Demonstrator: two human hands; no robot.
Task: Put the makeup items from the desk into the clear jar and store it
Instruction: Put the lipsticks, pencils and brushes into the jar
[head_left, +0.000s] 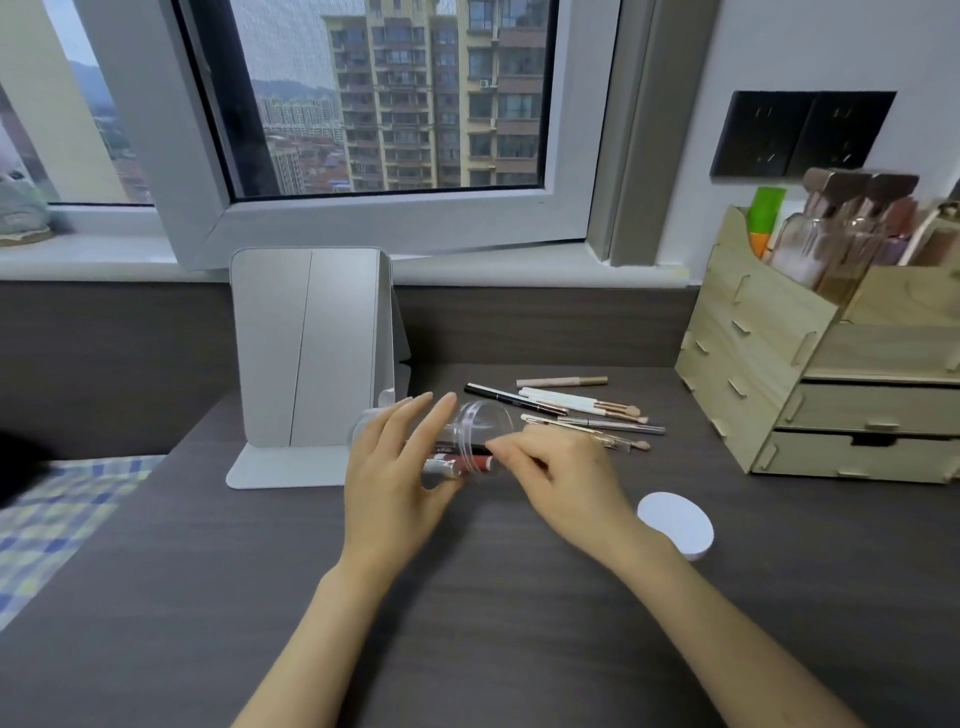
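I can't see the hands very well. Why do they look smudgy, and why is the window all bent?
In the head view, the right hand is smeared by motion blur at the mouth of the clear jar, and the left hand is only a bit soft; the wide-angle lens bends the window frame and tilts the wooden organizer near the edge; daylight is soft, without hard shadows.

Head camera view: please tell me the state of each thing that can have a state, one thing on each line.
Clear jar: tipped on its side, lid off, some items inside.
White lid: off, lying on the desk.
Left hand: holding the jar.
Right hand: closed on an item at the jar mouth.
Brushes and pencils: loose on the desk.
Mirror: standing.
Drawers: shut.
Window: swung open.
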